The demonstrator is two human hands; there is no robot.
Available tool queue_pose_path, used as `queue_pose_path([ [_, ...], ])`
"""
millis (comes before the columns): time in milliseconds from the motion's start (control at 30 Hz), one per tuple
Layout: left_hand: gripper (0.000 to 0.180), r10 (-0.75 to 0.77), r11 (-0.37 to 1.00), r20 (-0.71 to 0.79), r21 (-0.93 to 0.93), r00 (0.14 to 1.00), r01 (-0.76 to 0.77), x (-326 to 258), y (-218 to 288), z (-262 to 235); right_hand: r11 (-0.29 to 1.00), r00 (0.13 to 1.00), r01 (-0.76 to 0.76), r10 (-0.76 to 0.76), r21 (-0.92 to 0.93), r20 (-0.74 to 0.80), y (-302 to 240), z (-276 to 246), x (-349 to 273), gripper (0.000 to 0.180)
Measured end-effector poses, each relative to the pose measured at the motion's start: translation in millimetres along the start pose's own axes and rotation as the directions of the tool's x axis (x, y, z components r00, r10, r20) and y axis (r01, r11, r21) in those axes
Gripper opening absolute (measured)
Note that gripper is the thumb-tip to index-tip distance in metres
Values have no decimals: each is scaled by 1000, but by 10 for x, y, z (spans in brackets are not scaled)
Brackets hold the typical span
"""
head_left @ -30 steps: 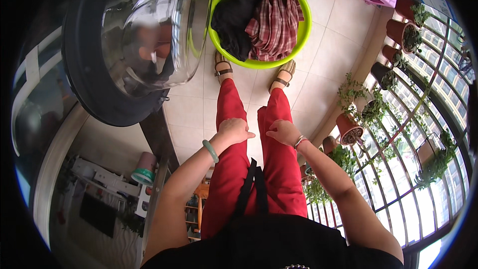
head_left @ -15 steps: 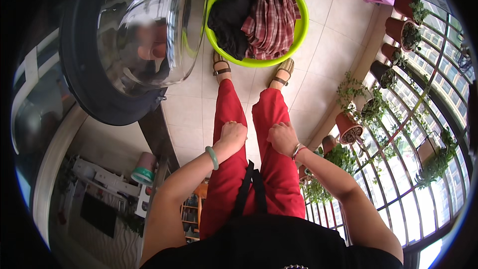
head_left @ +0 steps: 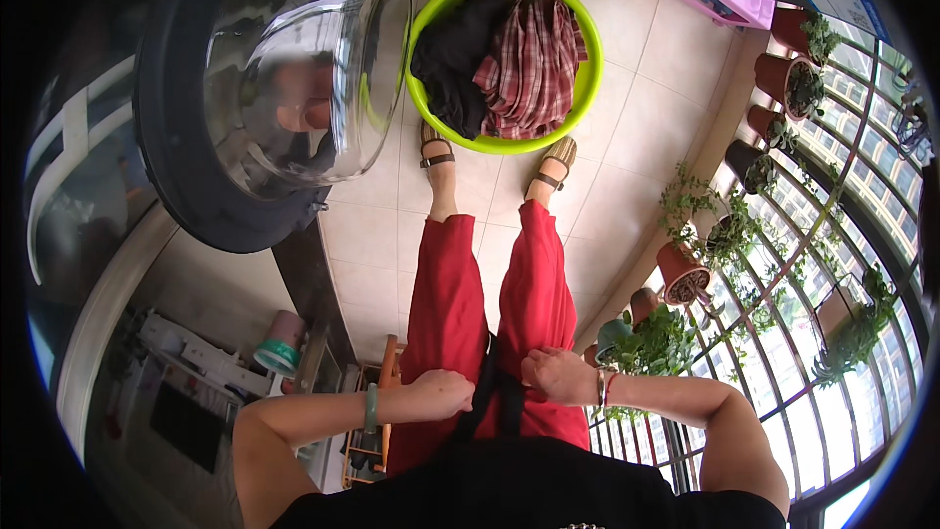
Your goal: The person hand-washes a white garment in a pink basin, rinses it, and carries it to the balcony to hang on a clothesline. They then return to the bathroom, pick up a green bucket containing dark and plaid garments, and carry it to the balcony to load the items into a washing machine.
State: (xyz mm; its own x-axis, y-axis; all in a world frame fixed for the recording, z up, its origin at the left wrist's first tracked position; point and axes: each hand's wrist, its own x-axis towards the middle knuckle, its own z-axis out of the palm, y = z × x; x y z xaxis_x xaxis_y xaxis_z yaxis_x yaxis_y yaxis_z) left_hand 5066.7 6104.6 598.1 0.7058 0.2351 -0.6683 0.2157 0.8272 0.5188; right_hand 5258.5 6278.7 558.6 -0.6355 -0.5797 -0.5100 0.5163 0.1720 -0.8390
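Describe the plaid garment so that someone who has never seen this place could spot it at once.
Find the open round washer door at the upper left; just right of it a lime-green basin sits on the tiled floor by the person's feet. The plaid garment fills its right half, red-and-white checked, unlike the plain black clothing beside it.

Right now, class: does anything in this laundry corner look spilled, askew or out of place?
Nothing stands out. The black and plaid clothes lie inside the green tub, none on the floor tiles. The washer door hangs open, and the plant pots stand upright by the window.
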Motion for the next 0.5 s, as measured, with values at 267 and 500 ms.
queue_pose_path([
  [267, 24, -333, 942, 486, 128, 808, 311, 419, 26, -654, 969, 978, 80, -30, -236, 207, 229, -379, 93, 17],
  [500, 20, 272, 885, -407, 462, 872, -61, 1098, -49, -1858, 971, 949, 211, -175, -116, 261, 707, -1584, 696, 22],
])
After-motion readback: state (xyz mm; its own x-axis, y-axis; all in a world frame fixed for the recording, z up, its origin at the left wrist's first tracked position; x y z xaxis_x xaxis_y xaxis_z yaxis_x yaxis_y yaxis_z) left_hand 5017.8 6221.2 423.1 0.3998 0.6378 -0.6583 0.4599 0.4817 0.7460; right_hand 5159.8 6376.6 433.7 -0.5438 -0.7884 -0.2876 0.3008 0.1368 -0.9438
